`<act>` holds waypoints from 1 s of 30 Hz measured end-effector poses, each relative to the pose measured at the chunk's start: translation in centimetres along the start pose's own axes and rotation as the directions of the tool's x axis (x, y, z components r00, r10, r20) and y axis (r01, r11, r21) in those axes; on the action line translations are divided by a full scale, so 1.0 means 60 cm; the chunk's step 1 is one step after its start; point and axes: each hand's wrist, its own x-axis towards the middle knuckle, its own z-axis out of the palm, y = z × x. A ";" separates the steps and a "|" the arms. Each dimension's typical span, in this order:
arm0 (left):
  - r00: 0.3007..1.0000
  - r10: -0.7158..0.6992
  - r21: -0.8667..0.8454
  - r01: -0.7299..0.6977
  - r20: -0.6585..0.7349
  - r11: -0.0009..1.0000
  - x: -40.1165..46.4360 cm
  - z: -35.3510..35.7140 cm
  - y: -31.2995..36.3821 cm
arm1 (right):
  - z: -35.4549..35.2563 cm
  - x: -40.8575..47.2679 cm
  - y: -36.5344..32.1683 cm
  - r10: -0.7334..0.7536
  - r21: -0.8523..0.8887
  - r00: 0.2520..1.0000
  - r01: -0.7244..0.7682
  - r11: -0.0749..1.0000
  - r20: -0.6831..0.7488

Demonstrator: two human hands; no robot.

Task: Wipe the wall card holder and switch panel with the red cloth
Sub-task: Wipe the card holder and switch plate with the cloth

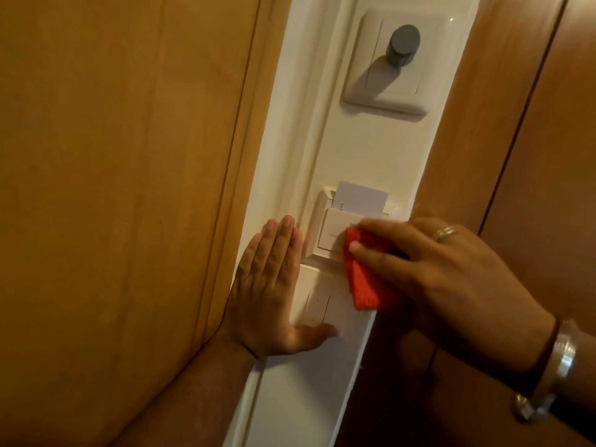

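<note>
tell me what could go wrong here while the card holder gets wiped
1. The white card stands loose in the card holder; the red cloth in the right hand is just below it, so an upward stroke might knock it out.
2. The left hand lies flat over part of the switch panel, with the thumb beneath it; leaning could flip a switch.

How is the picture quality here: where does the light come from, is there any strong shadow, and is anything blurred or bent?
Head view: warm, dim light; the grey round knob throws a long shadow down-left across its white plate, so light comes from upper right. The red cloth and both hands look slightly soft. The wide-angle lens bends the brown wooden panel edges.
</note>
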 end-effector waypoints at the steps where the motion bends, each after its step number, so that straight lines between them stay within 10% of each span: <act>1: 1.000 0.001 0.001 -0.001 0.002 1.000 0.000 0.000 -0.001 | -0.001 0.001 0.003 0.036 0.012 0.999 -0.036 0.999 -0.017; 30: 1.000 0.000 0.007 0.000 -0.008 1.000 -0.003 0.003 0.000 | -0.005 0.006 -0.019 -0.012 -0.090 1.000 0.010 0.996 -0.015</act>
